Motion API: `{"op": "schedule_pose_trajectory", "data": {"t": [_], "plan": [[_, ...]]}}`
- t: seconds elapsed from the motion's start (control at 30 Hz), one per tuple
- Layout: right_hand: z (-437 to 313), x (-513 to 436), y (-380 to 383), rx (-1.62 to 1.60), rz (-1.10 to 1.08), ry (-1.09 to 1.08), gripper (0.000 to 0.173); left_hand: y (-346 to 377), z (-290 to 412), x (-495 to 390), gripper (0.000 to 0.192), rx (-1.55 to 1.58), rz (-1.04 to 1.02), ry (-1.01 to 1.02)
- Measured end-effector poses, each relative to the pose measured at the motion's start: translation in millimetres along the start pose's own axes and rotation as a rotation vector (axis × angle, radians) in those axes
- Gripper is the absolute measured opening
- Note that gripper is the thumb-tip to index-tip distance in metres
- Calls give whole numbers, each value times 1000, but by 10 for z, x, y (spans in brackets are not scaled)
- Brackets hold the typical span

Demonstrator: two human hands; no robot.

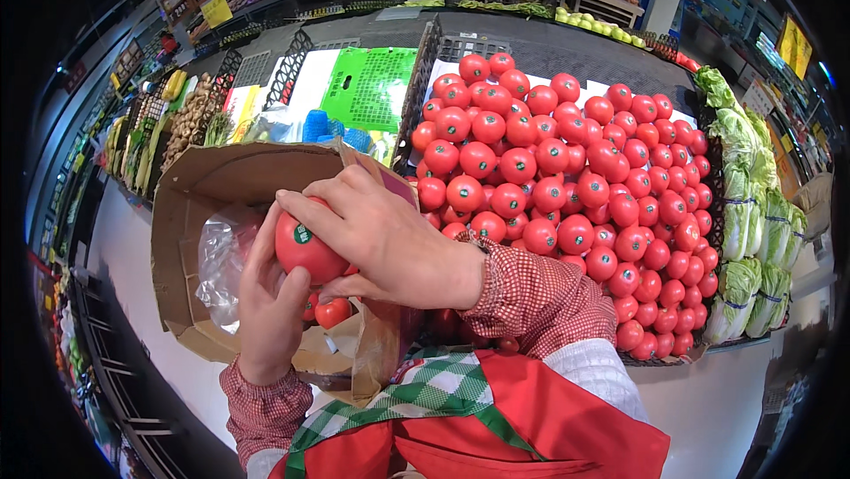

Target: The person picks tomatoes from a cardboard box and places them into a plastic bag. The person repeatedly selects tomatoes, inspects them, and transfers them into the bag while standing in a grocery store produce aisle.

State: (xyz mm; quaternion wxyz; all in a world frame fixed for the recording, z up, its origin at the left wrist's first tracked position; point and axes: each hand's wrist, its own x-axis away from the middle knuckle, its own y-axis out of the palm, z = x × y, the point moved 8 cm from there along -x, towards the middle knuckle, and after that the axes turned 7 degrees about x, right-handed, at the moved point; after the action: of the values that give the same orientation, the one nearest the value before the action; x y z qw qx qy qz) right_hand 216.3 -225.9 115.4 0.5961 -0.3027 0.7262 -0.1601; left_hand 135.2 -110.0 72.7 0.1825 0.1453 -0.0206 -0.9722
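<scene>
Between my two hands is a red tomato (307, 254) with a small green sticker facing up. My left hand (271, 306) cups it from the left and below, thumb along its near side. Fingers of my right hand (392, 240) lie over its top and right side. Both hands are above an open cardboard box (259, 170). Inside the box are a few loose tomatoes (333, 312), partly hidden by my hands, and a crumpled clear plastic bag (221, 270). A small white scrap (331, 344) lies near the box's close side.
Right of the box, a large pile of stickered tomatoes (551, 153) fills a display. Napa cabbages (737, 213) are stacked beyond it. A green plastic sheet (372, 87) and blue foam netting (325, 126) lie behind the box. Ginger (189, 114) sits farther left.
</scene>
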Motion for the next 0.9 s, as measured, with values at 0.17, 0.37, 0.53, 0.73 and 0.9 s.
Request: {"op": "schedule_pose_trajectory", "data": {"t": [0.17,0.37,0.53,0.73,0.9], "plan": [[135,112,-404,-23,259,-9,86,141,108,88,94,119,-28,47],[1805,1008,-1429,457,588,588,80,24,-19,29,70,132,-64,-67],[3274,2136,-2184,856,583,1005,84,-23,-125,51,56,136,-105,-134],[4143,3056,-2316,940,481,1313,89,-9,-159,-22,39,153,-87,-138],[4184,2877,-2269,1034,373,1309,93,-110,-171,2,33,156,-34,-116]]}}
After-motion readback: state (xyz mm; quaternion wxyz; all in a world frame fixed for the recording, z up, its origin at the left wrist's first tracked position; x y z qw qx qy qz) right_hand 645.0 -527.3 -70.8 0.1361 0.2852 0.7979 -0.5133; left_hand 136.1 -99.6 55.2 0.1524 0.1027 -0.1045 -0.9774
